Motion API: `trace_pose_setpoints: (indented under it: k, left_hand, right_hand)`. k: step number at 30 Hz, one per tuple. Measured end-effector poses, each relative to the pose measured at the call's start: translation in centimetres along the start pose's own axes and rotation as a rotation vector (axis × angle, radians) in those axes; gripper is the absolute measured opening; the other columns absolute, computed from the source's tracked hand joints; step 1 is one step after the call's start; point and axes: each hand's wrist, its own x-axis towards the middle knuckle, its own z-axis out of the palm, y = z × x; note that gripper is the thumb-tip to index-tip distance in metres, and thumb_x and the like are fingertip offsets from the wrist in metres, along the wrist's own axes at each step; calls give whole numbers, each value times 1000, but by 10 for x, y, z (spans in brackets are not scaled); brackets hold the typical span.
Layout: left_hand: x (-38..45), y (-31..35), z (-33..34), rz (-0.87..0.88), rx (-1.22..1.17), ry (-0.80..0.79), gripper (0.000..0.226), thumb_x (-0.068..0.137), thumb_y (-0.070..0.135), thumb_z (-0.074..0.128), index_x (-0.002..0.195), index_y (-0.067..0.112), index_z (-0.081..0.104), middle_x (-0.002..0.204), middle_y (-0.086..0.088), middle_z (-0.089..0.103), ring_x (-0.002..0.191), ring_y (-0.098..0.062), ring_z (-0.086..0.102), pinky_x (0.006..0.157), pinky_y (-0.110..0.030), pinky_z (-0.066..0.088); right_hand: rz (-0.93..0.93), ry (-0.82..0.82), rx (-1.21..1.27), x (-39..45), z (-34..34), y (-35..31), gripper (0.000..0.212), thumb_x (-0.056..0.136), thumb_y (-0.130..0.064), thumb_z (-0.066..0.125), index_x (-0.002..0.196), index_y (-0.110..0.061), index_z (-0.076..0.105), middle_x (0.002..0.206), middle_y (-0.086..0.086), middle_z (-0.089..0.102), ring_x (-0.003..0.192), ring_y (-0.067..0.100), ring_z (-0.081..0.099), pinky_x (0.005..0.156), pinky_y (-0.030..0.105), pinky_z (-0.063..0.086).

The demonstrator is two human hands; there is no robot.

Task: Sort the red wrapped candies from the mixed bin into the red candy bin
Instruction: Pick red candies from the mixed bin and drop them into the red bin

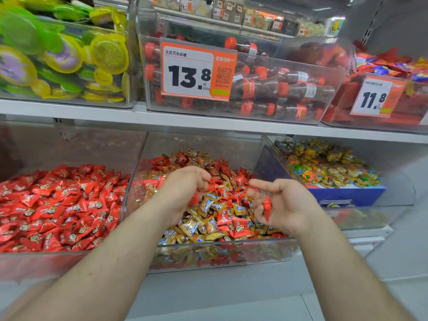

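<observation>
The clear mixed bin (231, 253) in the middle of the lower shelf holds red and gold wrapped candies. To its left stands the red candy bin (41, 262), filled with red wrapped candies (60, 205). Both my hands hover over the mixed bin. My left hand (185, 188) is palm down with its fingers curled, and a red candy (193, 199) shows under them, blurred. My right hand (287, 205) is turned palm inward, and its curled fingers cradle a red candy (267, 207).
A clear bin of multicoloured candies (324, 167) sits to the right on a blue box. The upper shelf (208, 122) carries bins of green and yellow sweets, cola-bottle candies with a 13.8 price tag (196, 71), and red packets.
</observation>
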Motion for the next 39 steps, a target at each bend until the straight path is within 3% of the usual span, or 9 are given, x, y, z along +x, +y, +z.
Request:
trace_pose_setpoints:
  k: [3,6,14,18,22,27,31,34,39]
  left_hand:
    - [-1,-7,12,222,658,-164,14,90,34,61,90,22,67,71,12,54,63,-10,51,58,-24,42]
    - [-1,-17,19,239,1033,-255,36,78,61,68,103,35,66,77,20,46,77,-7,53,69,-26,46]
    - [5,-17,-12,182,1128,-145,8,84,29,64,87,29,57,82,9,61,76,-14,62,68,-30,51]
    - [6,-13,-17,138,520,-24,14,90,15,51,95,23,62,65,4,62,46,-9,46,44,-20,36]
    - [-2,-1,-16,-198,-489,-174,34,92,16,38,107,8,67,71,-5,53,50,-14,48,39,-20,39]
    - [-8,5,-1,-352,-779,-308,25,87,32,58,82,9,64,92,-11,67,70,-25,65,40,-20,49]
    - [-5,-6,15,9,215,-190,22,84,27,73,71,17,58,76,2,63,55,-6,56,44,-21,38]
    - [-7,-11,20,254,979,-189,29,73,50,78,75,25,64,83,13,65,75,-6,61,65,-26,51]
    - [-9,-12,26,170,1150,-231,37,71,55,76,98,31,68,93,13,63,83,-10,60,76,-30,52]
  right_hand:
    - [-63,86,-250,-1,4,1,23,87,-16,49,99,-5,65,67,6,58,44,10,36,38,19,26]
    - [-246,213,-1026,-7,7,2,17,80,-23,72,82,-5,69,65,3,59,49,13,45,45,22,34]
    - [-331,194,-1611,6,15,29,30,73,-32,72,99,-33,57,97,-6,61,93,17,60,78,28,51]
    - [-382,183,-1362,5,4,14,17,82,-16,61,95,-26,68,70,-5,61,55,7,55,50,18,39]
    - [-274,123,-489,-2,-7,-4,18,88,-4,48,95,-10,63,62,2,49,44,11,36,37,19,22]
    - [-156,107,-156,5,-13,-4,28,93,-27,56,69,-17,45,57,-1,43,46,12,33,36,20,22]
    - [-413,318,-847,18,-13,0,39,95,-37,59,66,-15,47,57,-1,46,52,17,42,50,28,34]
    - [-489,321,-1296,35,-6,4,12,94,-29,58,94,-25,69,99,-4,70,81,17,62,72,29,49]
    - [-342,171,-1684,48,14,12,58,88,-9,56,136,-42,54,142,-2,55,106,21,64,85,33,56]
